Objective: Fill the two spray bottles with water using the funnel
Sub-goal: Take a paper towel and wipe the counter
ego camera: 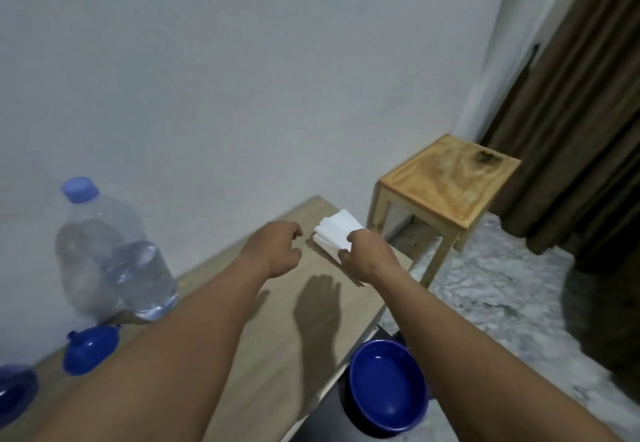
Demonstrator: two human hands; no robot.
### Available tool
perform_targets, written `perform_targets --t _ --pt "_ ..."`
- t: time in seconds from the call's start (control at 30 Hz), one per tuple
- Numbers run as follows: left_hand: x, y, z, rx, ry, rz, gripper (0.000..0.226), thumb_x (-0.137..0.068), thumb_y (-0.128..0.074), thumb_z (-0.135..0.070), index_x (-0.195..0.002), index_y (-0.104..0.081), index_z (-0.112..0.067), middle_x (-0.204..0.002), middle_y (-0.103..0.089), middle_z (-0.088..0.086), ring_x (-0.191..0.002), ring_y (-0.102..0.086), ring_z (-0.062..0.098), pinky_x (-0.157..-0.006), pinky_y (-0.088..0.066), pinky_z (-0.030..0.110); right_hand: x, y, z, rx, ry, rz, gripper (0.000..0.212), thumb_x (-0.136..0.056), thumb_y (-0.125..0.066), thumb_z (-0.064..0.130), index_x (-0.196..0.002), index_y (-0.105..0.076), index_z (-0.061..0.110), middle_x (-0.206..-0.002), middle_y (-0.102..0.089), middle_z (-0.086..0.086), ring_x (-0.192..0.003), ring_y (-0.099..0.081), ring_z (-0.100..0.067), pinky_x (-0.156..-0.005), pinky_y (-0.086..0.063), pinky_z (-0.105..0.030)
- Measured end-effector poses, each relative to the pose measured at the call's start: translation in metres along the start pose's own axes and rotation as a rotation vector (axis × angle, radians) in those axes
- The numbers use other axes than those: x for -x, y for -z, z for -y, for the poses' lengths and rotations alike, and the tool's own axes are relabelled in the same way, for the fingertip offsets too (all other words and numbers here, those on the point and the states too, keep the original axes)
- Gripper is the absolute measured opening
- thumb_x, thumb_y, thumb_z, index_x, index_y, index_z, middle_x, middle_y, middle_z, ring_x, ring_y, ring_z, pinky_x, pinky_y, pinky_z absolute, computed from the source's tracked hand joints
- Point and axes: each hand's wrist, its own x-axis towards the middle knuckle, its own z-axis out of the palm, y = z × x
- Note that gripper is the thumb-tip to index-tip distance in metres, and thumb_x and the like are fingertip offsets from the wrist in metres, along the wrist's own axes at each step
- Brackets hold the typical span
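A large clear water bottle (110, 258) with a blue cap stands at the left, partly filled. In front of it a blue funnel (90, 348) lies on its side on the wooden table (277, 337). My right hand (367, 254) grips a stack of white tissues (334, 233) at the table's far end. My left hand (277, 247) hovers just left of the tissues, fingers loosely curled and holding nothing. No spray bottle is in view.
A blue bowl (388, 382) sits below the table's right edge. Another blue object (14, 393) is cut off at the left edge. A small wooden stool (446, 188) stands past the table, by a brown curtain (581, 95). Marble floor lies to the right.
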Motion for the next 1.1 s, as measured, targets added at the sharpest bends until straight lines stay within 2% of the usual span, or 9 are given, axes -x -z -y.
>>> perform_targets --t 0.17,0.3,0.47,0.53,0.67,0.83,0.93,1.0,1.1 --pt "-0.064 -0.035 -0.015 -0.046 -0.051 0.022 0.042 -0.089 -0.058 -0.022 -0.132 -0.057 -0.024 -0.132 -0.061 -0.005 -0.123 -0.056 0.020 -0.098 -0.046 0.032 -0.044 -0.017 -0.039 -0.004 -0.017 0.009 0.033 -0.092 -0.052 0.018 -0.122 -0.063 0.007 -0.118 -0.068 -0.010 -0.110 -0.062 -0.032 -0.090 -0.054 -0.043" --pt "-0.103 -0.064 -0.020 -0.074 -0.077 0.069 0.040 -0.097 -0.053 -0.025 -0.136 -0.054 -0.025 -0.140 -0.056 -0.004 -0.130 -0.049 0.020 -0.104 -0.043 0.035 -0.071 -0.039 -0.060 -0.014 -0.014 -0.012 0.029 -0.096 -0.051 0.022 -0.119 -0.063 0.009 -0.120 -0.067 -0.010 -0.111 -0.061 -0.033 -0.091 -0.053 -0.043" --pt "-0.135 -0.089 -0.026 -0.155 -0.104 0.135 0.041 -0.100 -0.049 -0.028 -0.140 -0.052 -0.029 -0.144 -0.052 -0.003 -0.132 -0.046 0.022 -0.100 -0.046 0.040 -0.089 -0.062 -0.077 0.017 -0.036 -0.026 0.018 -0.095 -0.051 0.022 -0.095 -0.065 0.011 -0.101 -0.068 -0.009 -0.088 -0.062 -0.030 -0.077 -0.055 -0.040" --pt "-0.143 -0.093 -0.029 -0.166 -0.108 0.160 0.045 -0.098 -0.051 -0.025 -0.142 -0.050 -0.029 -0.146 -0.050 -0.004 -0.134 -0.044 0.022 -0.101 -0.046 0.039 -0.093 -0.066 -0.079 0.011 -0.049 -0.069 0.015 -0.095 -0.056 0.024 -0.092 -0.064 0.012 -0.096 -0.065 -0.006 -0.083 -0.062 -0.028 -0.074 -0.057 -0.041" --pt "-0.149 -0.097 -0.033 -0.244 -0.109 0.211 0.054 -0.093 -0.058 -0.025 -0.146 -0.045 -0.031 -0.150 -0.046 -0.004 -0.135 -0.041 0.024 -0.103 -0.043 0.039 -0.097 -0.065 -0.080 0.015 -0.074 -0.086 0.012 -0.093 -0.060 0.020 -0.089 -0.068 0.012 -0.094 -0.063 -0.006 -0.080 -0.061 -0.027 -0.069 -0.055 -0.039" --pt "-0.151 -0.098 -0.035 -0.257 -0.128 0.207 0.057 -0.086 -0.055 -0.017 -0.141 -0.051 -0.034 -0.145 -0.051 -0.008 -0.130 -0.041 0.022 -0.098 -0.036 0.034 -0.102 -0.060 -0.082 0.022 -0.039 -0.073 0.012 -0.092 -0.054 0.013 -0.089 -0.066 0.010 -0.097 -0.061 -0.006 -0.085 -0.059 -0.029 -0.064 -0.042 -0.033" --pt "-0.148 -0.094 -0.041 -0.260 -0.173 0.186 0.066 -0.078 -0.053 -0.009 -0.140 -0.053 -0.034 -0.140 -0.055 -0.008 -0.129 -0.042 0.023 -0.100 -0.039 0.035 -0.101 -0.052 -0.082 0.008 -0.007 -0.113 0.015 -0.095 -0.055 0.019 -0.088 -0.065 0.011 -0.096 -0.060 -0.005 -0.087 -0.058 -0.029 -0.068 -0.050 -0.037" --pt "-0.148 -0.094 -0.041 -0.228 -0.170 0.168 0.063 -0.080 -0.053 -0.010 -0.137 -0.055 -0.035 -0.137 -0.058 -0.006 -0.129 -0.043 0.023 -0.101 -0.040 0.035 -0.101 -0.046 -0.083 0.005 0.007 -0.104 0.016 -0.097 -0.058 0.024 -0.090 -0.067 0.012 -0.096 -0.060 -0.004 -0.089 -0.059 -0.029 -0.073 -0.053 -0.039" --pt "-0.152 -0.096 -0.039 -0.213 -0.183 0.133 0.042 -0.092 -0.054 -0.020 -0.131 -0.061 -0.034 -0.135 -0.059 -0.008 -0.127 -0.043 0.021 -0.099 -0.040 0.035 -0.101 -0.038 -0.085 0.003 0.007 -0.094 0.017 -0.096 -0.063 0.028 -0.097 -0.073 0.014 -0.100 -0.062 -0.005 -0.092 -0.061 -0.029 -0.075 -0.053 -0.039"
